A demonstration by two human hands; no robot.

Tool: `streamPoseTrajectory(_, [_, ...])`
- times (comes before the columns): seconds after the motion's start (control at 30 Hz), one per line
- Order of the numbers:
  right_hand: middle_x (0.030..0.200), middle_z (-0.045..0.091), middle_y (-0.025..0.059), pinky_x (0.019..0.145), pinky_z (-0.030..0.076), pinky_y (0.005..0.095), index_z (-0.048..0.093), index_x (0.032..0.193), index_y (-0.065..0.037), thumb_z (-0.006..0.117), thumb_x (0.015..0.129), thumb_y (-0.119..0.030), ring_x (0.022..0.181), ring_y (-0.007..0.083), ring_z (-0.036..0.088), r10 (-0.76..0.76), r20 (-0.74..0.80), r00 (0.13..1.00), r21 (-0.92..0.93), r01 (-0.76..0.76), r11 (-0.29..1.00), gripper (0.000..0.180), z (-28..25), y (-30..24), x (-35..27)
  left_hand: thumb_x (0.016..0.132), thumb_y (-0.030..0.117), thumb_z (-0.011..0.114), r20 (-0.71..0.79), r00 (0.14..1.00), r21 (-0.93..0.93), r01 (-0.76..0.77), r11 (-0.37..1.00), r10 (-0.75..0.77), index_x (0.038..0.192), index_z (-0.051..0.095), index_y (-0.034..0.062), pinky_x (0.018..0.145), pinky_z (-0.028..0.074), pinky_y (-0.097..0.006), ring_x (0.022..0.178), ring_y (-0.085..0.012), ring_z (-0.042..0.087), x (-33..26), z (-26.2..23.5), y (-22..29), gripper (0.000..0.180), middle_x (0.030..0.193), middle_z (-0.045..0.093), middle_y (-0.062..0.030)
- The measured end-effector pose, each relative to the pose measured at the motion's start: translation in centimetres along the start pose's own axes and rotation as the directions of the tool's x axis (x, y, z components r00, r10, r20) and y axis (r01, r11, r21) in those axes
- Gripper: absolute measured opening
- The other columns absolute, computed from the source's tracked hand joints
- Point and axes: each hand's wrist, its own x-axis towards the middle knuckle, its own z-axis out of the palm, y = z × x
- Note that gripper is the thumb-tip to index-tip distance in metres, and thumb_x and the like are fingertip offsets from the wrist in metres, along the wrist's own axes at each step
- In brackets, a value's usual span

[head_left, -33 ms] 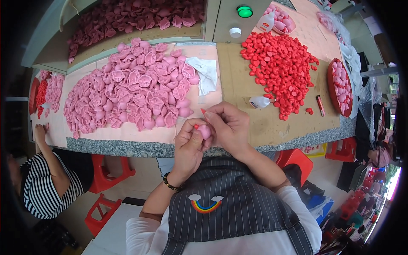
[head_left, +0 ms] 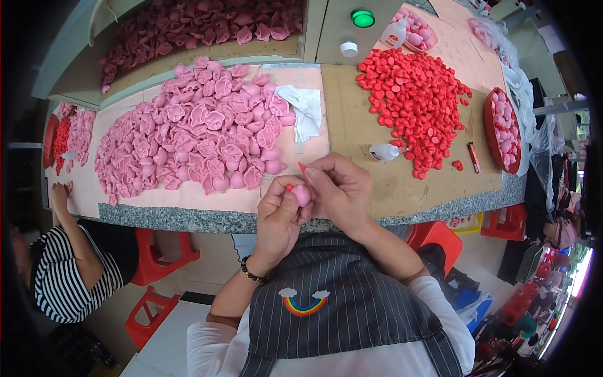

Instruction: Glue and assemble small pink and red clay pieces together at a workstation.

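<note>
In front of my apron, my left hand (head_left: 279,210) is closed on a small, smooth pink rounded piece (head_left: 302,196) with a bit of red at its side. Right beside it, my right hand (head_left: 342,191) pinches a slim red pointed tool (head_left: 303,168), its tip up and to the left; the rest is hidden in the fingers. A large heap of pink petal-shaped pieces (head_left: 195,129) lies to the left of my hands. To their right is a heap of small red pieces (head_left: 414,103), with a white squeeze bottle (head_left: 384,152) lying at its near edge.
A white cloth (head_left: 301,113) lies beside the pink heap. Farther right are a red-and-black stick (head_left: 473,158) and a red basket (head_left: 488,116) of pink and red pieces. A machine with a green button (head_left: 362,18) stands behind. At far left, another person's hand (head_left: 59,195) rests at the table.
My right hand has shifted slightly to the right with the red pointed tool. The left hand keeps its hold on the pink piece, nearly still.
</note>
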Motion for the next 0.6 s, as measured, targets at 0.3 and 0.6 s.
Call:
streamPoseTrajectory(0.3, [0.078, 0.061, 0.0059, 0.056, 0.048, 0.0208, 0.062, 0.09, 0.005, 0.057, 0.088, 0.005, 0.064, 0.0098, 0.06, -0.067, 0.054, 0.996, 0.076, 0.063, 0.995, 0.005, 0.1, 0.0, -1.9, 0.097, 0.026, 0.052, 0.017, 1.0, -0.104, 0.013, 0.995, -0.011, 0.111, 0.049, 0.0059, 0.058, 0.036, -0.021, 0.066, -0.0092, 0.048, 0.4, -0.6, 0.0, 0.025, 0.088, 0.057, -0.003])
streamPoseTrajectory(0.6, [0.075, 0.059, 0.0085, 0.049, 0.046, 0.0211, 0.062, 0.089, 0.005, 0.059, 0.087, 0.005, 0.057, 0.0079, 0.059, -0.375, 0.072, 0.924, -0.273, 0.379, 0.884, 0.004, 0.3, 0.5, -1.6, 0.098, 0.023, 0.05, -0.096, 0.995, -0.013, 0.008, 1.0, -0.009, 0.111, 0.048, 0.0065, 0.057, 0.037, -0.02, 0.066, -0.0066, 0.047, 0.0, 0.3, -0.2, 0.021, 0.084, 0.054, 0.0013])
